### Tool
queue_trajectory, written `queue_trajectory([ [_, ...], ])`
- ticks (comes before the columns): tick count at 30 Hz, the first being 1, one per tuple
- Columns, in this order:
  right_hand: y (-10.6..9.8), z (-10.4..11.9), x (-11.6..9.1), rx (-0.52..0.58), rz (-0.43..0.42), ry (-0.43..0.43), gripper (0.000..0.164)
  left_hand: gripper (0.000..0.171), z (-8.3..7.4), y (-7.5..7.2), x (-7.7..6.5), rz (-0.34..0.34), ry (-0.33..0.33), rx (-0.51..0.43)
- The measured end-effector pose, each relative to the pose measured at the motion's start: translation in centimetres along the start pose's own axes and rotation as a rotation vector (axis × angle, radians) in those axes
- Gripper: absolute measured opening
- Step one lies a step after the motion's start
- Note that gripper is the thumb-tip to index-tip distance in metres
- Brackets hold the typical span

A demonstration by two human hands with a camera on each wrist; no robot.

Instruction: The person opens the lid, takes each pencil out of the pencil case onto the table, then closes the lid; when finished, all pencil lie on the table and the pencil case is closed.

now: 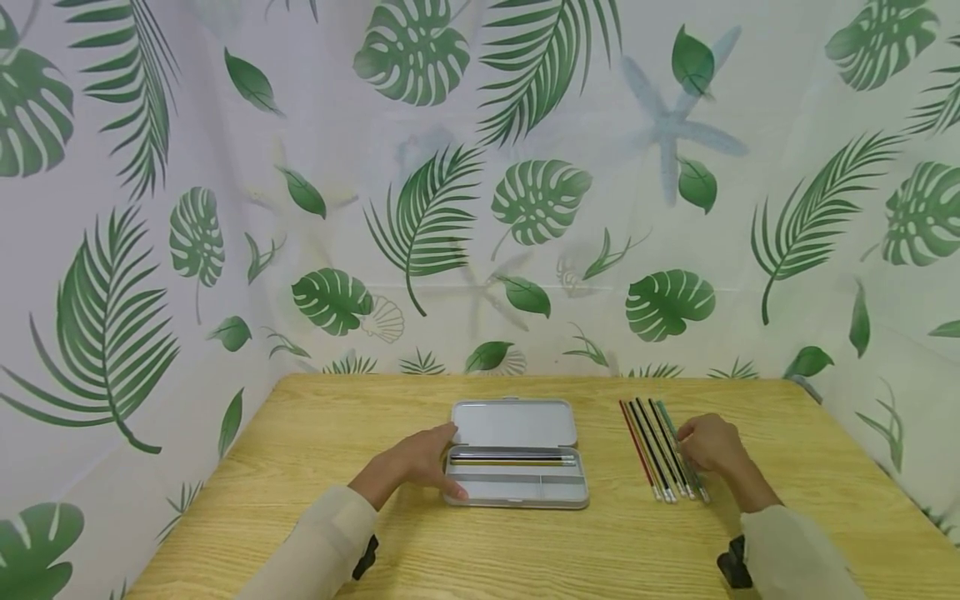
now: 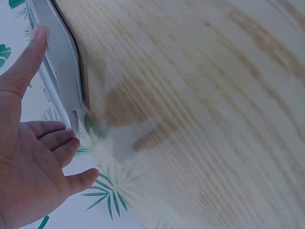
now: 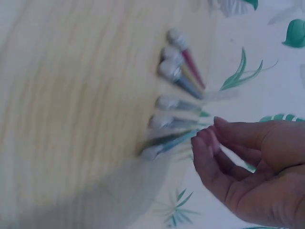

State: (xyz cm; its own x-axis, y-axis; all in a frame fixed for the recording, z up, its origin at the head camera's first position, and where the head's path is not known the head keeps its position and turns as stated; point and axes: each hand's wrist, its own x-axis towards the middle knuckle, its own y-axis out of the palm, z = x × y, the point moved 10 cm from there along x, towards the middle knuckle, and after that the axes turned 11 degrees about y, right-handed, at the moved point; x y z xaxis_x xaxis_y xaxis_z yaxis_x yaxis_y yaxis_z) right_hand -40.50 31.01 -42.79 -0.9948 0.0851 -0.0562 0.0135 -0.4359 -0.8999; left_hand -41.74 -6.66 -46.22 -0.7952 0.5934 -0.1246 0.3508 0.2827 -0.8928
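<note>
A pale grey pencil case (image 1: pixel 517 502) lies with its lid (image 1: pixel 514 423) raised back. Dark and gold pencils (image 1: pixel 517 458) lie side by side in its rear compartment. My left hand (image 1: pixel 420 458) spans the case's left end, its thumb (image 2: pixel 29 59) straight along the front edge and its other fingers by the back corner. To the right, several pencils (image 1: pixel 647 450) in red, gold and black lie in a slanting row, whitish eraser ends toward me. At the row's right side, my right hand (image 1: pixel 712 446) pinches a green pencil (image 3: pixel 177 140) with thumb and fingertips.
The wood-grained table (image 1: pixel 517 558) reaches back to a white cloth (image 1: pixel 450 250) printed with green leaves, which also hangs at both sides. A dark wrist strap (image 1: pixel 735 562) shows below the right sleeve.
</note>
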Motion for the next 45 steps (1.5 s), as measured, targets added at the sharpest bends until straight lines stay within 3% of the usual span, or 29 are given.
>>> queue_trajectory([
  [2, 0.3, 1.6, 0.1, 0.091, 0.013, -0.019, 0.026, 0.115, 0.0, 0.0, 0.0, -0.001, 0.000, 0.005],
  [8, 2.5, 7.6, 0.0, 0.239, 0.083, -0.204, 0.022, 0.115, 0.0, -0.1, -0.1, 0.000, 0.004, -0.006],
  [16, 5.3, 12.4, 0.1, 0.273, 0.103, -0.316, 0.014, 0.113, 0.0, -0.1, -0.1, -0.003, 0.009, -0.006],
  [26, 8.1, 14.3, -0.3, 0.269, 0.206, -0.271, 0.010, 0.113, -0.1, -0.1, -0.2, -0.005, -0.009, -0.019],
  [33, 8.8, 15.5, -0.5, 0.207, 0.170, -0.339, 0.008, 0.114, 0.0, -0.1, -0.1, -0.005, -0.008, -0.011],
  [45, 10.1, 16.3, -0.7, 0.140, 0.133, -0.282, 0.010, 0.112, 0.1, 0.0, 0.0, -0.010, -0.003, -0.014],
])
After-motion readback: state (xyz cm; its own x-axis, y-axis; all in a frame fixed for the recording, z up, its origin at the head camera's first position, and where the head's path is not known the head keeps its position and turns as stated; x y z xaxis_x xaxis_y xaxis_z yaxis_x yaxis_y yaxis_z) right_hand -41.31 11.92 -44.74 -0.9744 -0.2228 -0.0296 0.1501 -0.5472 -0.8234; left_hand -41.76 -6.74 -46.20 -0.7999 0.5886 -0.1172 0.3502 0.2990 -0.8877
